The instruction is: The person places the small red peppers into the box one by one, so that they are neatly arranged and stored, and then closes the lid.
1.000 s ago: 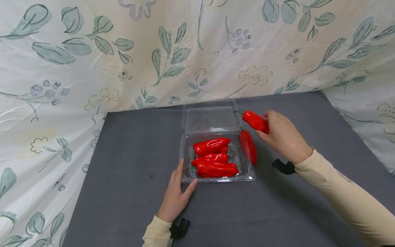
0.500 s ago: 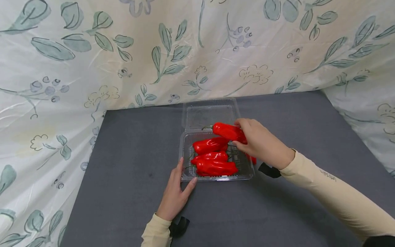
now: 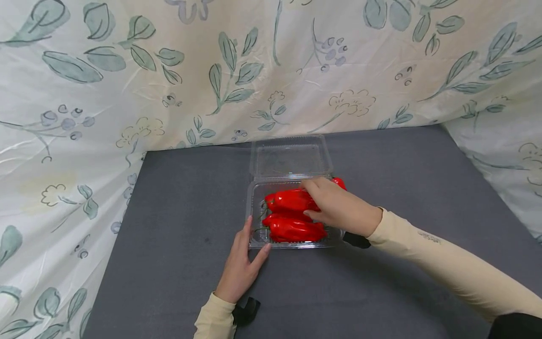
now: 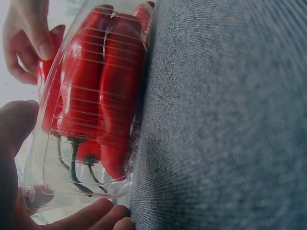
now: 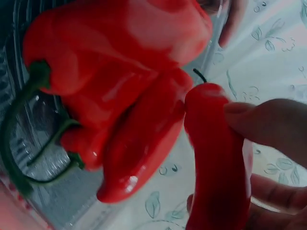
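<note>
Several red peppers with green stems lie crosswise in a clear plastic clamshell box (image 3: pixel 251 212), the front pepper (image 3: pixel 296 230) along its near side. My right hand (image 3: pixel 340 205) reaches over the box and pinches one long red pepper (image 5: pixel 218 153) between thumb and fingers. In the head view that pepper overlaps the rear of the pile. My left hand (image 3: pixel 239 270) rests at the box's front left corner, fingers straight along the side and thumb at the front edge. Through the clear wall, the left wrist view shows peppers (image 4: pixel 120 81) side by side, stems towards the left hand.
The box's clear lid (image 3: pixel 290 157) lies folded back behind it. At the box's right side the tip of another red pepper (image 3: pixel 339 182) shows, mostly hidden by my right hand. A grey cloth (image 3: pixel 182 226) covers the table, and a floral curtain (image 3: pixel 296 70) hangs behind.
My right hand has carried the pepper left from beside the lid and lowered it over the peppers in the box. The left hand has stayed at the corner.
</note>
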`<state>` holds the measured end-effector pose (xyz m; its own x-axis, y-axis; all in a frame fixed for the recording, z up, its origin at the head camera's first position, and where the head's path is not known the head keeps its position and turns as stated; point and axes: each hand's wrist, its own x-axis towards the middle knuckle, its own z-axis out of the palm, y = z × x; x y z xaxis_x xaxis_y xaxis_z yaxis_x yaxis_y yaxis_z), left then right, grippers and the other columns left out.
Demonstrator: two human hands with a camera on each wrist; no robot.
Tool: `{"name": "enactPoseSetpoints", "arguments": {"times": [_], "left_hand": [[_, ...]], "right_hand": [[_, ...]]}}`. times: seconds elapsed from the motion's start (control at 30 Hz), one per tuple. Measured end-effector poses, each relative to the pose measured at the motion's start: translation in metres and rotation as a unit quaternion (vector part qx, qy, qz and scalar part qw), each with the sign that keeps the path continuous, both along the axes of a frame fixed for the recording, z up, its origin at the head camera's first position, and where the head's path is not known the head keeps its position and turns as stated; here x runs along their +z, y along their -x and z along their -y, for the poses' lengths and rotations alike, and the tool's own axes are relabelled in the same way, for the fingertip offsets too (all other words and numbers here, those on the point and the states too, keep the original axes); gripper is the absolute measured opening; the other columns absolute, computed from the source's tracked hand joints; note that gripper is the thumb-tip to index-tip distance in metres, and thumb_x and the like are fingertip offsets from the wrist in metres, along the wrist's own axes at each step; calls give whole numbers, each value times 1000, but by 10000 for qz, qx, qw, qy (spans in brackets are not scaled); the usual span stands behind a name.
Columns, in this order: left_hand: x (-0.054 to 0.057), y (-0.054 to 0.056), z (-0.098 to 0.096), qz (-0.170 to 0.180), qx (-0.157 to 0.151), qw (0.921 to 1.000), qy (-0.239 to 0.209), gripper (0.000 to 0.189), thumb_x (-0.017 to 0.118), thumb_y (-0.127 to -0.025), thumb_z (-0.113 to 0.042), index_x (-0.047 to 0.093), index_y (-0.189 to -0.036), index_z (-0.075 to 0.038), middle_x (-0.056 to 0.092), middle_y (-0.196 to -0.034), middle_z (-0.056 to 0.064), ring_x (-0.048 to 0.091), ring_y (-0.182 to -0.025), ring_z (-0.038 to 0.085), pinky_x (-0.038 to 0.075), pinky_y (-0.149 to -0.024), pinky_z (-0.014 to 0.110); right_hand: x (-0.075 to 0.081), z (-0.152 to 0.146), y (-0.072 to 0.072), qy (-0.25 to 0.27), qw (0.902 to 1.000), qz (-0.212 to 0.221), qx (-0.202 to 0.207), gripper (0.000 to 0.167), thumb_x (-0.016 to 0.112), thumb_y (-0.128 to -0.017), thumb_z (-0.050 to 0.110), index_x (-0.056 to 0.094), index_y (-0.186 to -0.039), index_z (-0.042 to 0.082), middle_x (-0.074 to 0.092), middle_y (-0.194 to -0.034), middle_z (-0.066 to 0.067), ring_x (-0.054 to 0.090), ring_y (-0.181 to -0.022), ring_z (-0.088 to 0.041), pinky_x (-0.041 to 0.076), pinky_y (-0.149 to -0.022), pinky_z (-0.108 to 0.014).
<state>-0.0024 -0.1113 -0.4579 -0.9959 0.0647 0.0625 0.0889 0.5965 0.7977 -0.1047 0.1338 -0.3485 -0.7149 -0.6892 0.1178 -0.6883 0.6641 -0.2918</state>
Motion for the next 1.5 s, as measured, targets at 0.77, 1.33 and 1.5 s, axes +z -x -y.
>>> {"name": "enactPoseSetpoints", "arguments": {"times": [0.77,1.33,1.5], "left_hand": [[0,1,-2,98,20,9999,30,82,62,-91,-45,14,-155,-25,40,-143,12,42,-130,25,37,-104,52],[-1,3,-2,132,86,9999,4,86,62,-90,-46,8,-155,-27,39,-144,12,42,-130,26,37,-104,53],[-1,2,-3,195,113,9997,17,86,62,-90,-46,8,-155,-28,39,-144,12,42,-130,27,37,-104,54]], "right_hand": [[-18,0,6,-376,9963,436,640,51,81,-76,29,60,-119,11,68,-104,0,61,-93,-15,52,-83,-33],[-22,-3,10,-557,9939,655,687,51,78,-80,32,60,-124,12,68,-107,0,63,-94,-16,52,-86,-32],[-21,-4,9,-599,9939,568,731,54,78,-79,34,59,-124,11,68,-107,0,63,-94,-16,52,-85,-32]]}}
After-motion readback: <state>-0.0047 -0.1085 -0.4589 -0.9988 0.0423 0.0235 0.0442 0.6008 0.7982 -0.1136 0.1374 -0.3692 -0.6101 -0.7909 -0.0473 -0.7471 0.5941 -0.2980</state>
